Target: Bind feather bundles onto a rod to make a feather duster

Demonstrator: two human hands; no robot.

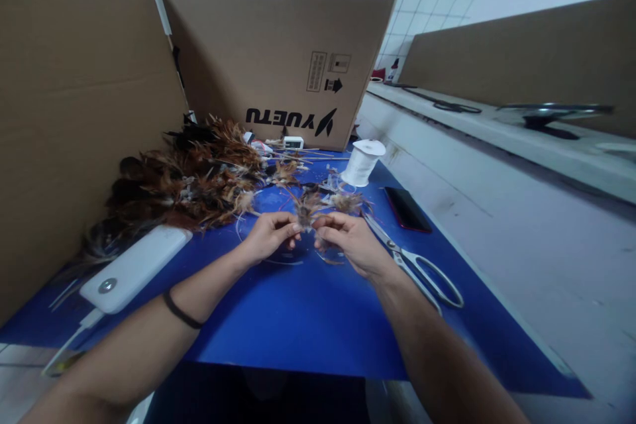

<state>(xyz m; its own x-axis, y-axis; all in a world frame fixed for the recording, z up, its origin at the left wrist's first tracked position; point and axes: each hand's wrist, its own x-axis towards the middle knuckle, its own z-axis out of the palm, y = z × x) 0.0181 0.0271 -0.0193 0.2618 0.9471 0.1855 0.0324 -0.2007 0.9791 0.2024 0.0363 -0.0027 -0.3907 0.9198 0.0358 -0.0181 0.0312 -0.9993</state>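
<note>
Between my two hands is a small tuft of brown feathers (307, 207), held above the blue table (298, 324). My left hand (275, 235) pinches its left side with thumb and forefinger. From the other side, my right hand (345, 237) is closed on the tuft's lower right. Just behind my right fingers lies another feather tuft (348, 202). A big heap of brown and black feathers (193, 179) covers the back left. Steel scissors (405, 255) lie to the right of my right hand.
At the left rests a white power bank (136, 268) with a cable. A white spool (364, 162) stands back right, near a dark phone (407, 209). Cardboard panels (268, 53) wall off the back and left. Thin sticks (318, 158) lie at the rear.
</note>
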